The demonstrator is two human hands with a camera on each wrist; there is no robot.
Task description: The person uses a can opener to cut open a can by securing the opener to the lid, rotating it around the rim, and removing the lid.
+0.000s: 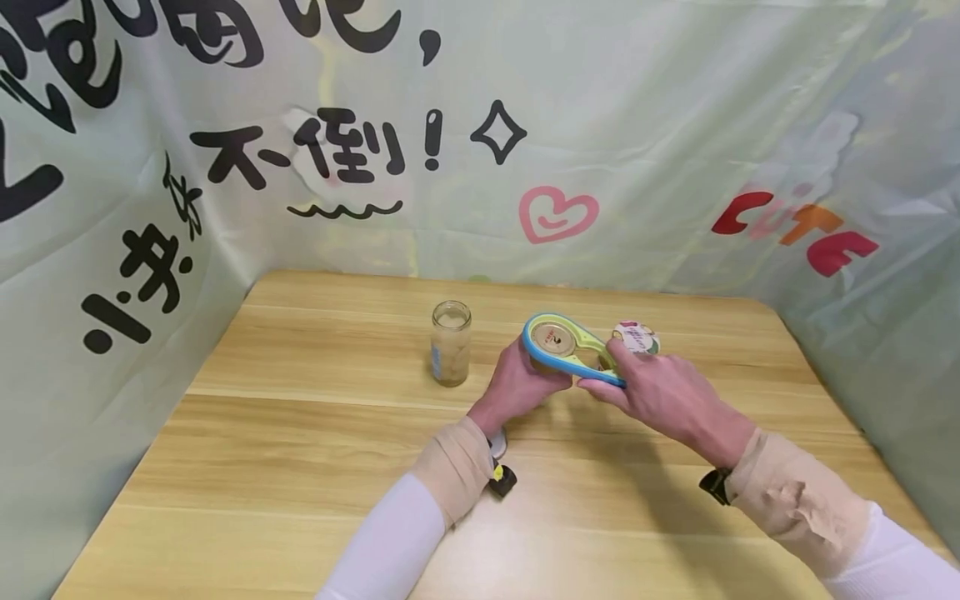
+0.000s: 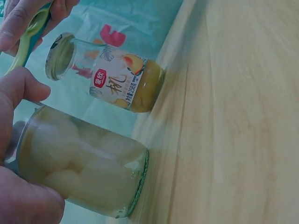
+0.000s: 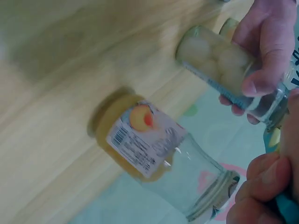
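Note:
My left hand point(image 1: 525, 382) grips the upper part of a glass jar of pale round fruit point(image 2: 88, 163). In the head view the jar's body is hidden, but its gold lid point(image 1: 553, 339) shows inside the loop of a blue and yellow-green jar opener point(image 1: 580, 369). My right hand point(image 1: 667, 396) holds the opener's handles, thumb on top. Beyond the right hand, a lidded peach jar point(image 2: 124, 77) with a printed label stands on the table, part full of orange-yellow contents.
A lidless glass jar point(image 1: 451, 350) stands left of my hands on the wooden table point(image 1: 315, 467). A pale printed cloth point(image 1: 645, 150) hangs behind the table and along its sides. Beside my left wrist is a small black device point(image 1: 501, 482).

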